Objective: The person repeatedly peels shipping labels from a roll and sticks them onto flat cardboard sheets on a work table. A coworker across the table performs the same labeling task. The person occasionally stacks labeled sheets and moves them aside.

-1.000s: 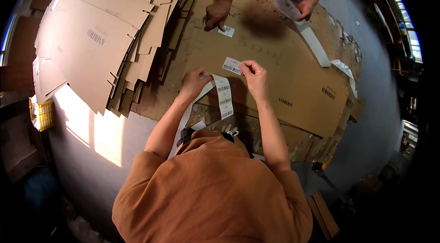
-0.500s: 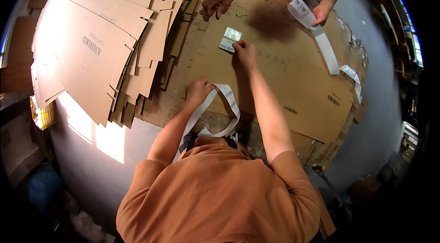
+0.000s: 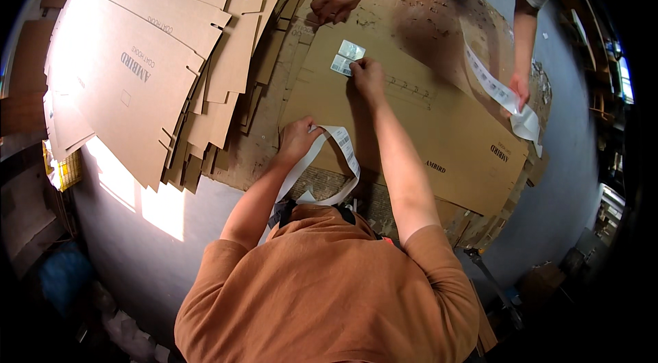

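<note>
Head camera view: a worker in an orange-brown T-shirt (image 3: pixel 329 288) leans over a worn bench (image 3: pixel 411 3), both arms stretched toward a flat cardboard sheet (image 3: pixel 391 123). The right hand (image 3: pixel 369 77) reaches to the far left part of the sheet, its fingers drawn together at the right edge of a barcode label (image 3: pixel 340 65); whether they grip it or only press it cannot be told. Just beyond, a shiny label (image 3: pixel 352 50) lies on the sheet, the two edge to edge. Nearer, the left hand (image 3: pixel 299 138) has its fingers clamped on a white label strip (image 3: pixel 345 144), which loops to the right and back toward the worker's waist. Across the bench, a co-worker's curled hand (image 3: pixel 338 3) hovers around the far left corner of the sheet, while the same person's other hand (image 3: pixel 521 92) grasps a second label strip (image 3: pixel 488 79) at the right. Fanned cardboard blanks (image 3: pixel 144 82) are piled at left, above a yellow basket (image 3: pixel 65 170) and a sunlit patch of grey floor (image 3: pixel 212 219).
</note>
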Action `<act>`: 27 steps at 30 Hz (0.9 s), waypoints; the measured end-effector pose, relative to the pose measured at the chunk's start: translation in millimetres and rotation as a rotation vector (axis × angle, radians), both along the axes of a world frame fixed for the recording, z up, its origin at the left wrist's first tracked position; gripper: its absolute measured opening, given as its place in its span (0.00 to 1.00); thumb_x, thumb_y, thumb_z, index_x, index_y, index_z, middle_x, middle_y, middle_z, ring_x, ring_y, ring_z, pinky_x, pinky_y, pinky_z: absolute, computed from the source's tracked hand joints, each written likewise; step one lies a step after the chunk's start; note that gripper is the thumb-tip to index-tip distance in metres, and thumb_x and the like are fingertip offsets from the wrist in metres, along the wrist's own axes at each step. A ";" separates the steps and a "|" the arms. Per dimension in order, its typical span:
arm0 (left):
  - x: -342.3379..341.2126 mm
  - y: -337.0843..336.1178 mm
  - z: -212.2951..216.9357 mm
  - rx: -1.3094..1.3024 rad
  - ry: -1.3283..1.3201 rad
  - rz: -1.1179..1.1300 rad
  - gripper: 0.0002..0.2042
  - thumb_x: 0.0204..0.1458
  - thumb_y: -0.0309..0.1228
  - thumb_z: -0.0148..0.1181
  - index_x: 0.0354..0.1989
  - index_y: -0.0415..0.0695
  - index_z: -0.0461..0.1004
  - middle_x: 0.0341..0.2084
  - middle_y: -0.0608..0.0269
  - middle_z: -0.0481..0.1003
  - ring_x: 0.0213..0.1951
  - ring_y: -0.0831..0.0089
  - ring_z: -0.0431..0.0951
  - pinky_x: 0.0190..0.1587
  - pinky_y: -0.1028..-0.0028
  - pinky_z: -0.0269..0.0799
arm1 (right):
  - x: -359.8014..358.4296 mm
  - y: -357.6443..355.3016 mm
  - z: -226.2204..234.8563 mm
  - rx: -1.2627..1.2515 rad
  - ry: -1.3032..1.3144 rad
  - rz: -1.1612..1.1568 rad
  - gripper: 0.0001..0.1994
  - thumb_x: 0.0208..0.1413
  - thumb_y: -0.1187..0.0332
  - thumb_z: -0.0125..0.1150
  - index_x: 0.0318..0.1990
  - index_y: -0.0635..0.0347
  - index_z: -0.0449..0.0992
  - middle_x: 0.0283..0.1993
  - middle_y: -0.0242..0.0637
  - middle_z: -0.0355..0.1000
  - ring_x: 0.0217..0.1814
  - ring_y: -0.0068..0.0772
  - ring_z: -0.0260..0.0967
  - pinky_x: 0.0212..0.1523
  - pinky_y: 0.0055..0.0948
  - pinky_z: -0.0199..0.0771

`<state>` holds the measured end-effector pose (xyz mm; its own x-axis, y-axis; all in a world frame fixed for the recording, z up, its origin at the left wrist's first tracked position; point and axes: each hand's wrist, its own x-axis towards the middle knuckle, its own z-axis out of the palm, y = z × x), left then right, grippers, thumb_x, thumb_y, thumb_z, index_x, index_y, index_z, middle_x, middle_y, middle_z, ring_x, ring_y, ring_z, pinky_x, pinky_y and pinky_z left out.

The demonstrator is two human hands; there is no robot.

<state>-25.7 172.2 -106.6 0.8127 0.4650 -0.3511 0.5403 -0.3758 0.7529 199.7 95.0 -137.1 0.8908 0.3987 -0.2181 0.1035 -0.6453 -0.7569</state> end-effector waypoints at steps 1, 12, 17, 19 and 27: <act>-0.2 -0.1 -0.5 0.012 -0.002 0.000 0.12 0.44 0.38 0.63 0.30 0.42 0.74 0.23 0.51 0.74 0.29 0.53 0.75 0.31 0.62 0.68 | -1.8 1.9 3.3 -0.078 -0.102 0.036 0.10 0.46 0.65 0.61 0.29 0.63 0.76 0.29 0.48 0.75 0.32 0.47 0.74 0.36 0.40 0.72; -2.6 -5.4 5.3 -0.006 0.001 0.015 0.12 0.45 0.39 0.63 0.29 0.42 0.74 0.21 0.53 0.74 0.27 0.55 0.75 0.29 0.63 0.68 | 3.9 -14.6 40.1 -0.472 -0.123 0.010 0.33 0.46 0.51 0.64 0.49 0.68 0.58 0.36 0.51 0.74 0.41 0.55 0.72 0.40 0.51 0.69; -13.1 -9.5 22.9 -0.195 -0.126 0.171 0.09 0.48 0.33 0.60 0.29 0.39 0.73 0.18 0.60 0.72 0.22 0.72 0.72 0.27 0.72 0.66 | -44.6 -55.2 54.2 0.082 0.266 0.267 0.20 0.53 0.57 0.58 0.46 0.64 0.69 0.39 0.44 0.73 0.38 0.39 0.72 0.38 0.35 0.71; -16.3 -11.9 41.2 -0.333 -0.219 0.247 0.08 0.49 0.31 0.59 0.30 0.38 0.72 0.18 0.62 0.71 0.23 0.78 0.69 0.27 0.75 0.65 | -88.7 -72.4 73.2 0.336 0.400 0.340 0.17 0.57 0.63 0.54 0.50 0.63 0.69 0.39 0.38 0.73 0.39 0.29 0.70 0.39 0.28 0.70; -46.7 -34.5 116.2 0.078 -0.448 0.125 0.13 0.43 0.20 0.56 0.40 0.40 0.73 0.31 0.58 0.76 0.35 0.66 0.75 0.38 0.73 0.69 | -173.6 -120.4 165.2 0.700 0.574 0.310 0.21 0.56 0.78 0.52 0.58 0.64 0.59 0.38 0.34 0.74 0.38 0.18 0.69 0.40 0.20 0.71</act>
<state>-72.4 137.7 9.6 0.8120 0.5804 0.0616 0.2134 -0.3935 0.8942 26.1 -25.4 28.1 0.5550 0.8046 -0.2113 -0.3129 -0.0335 -0.9492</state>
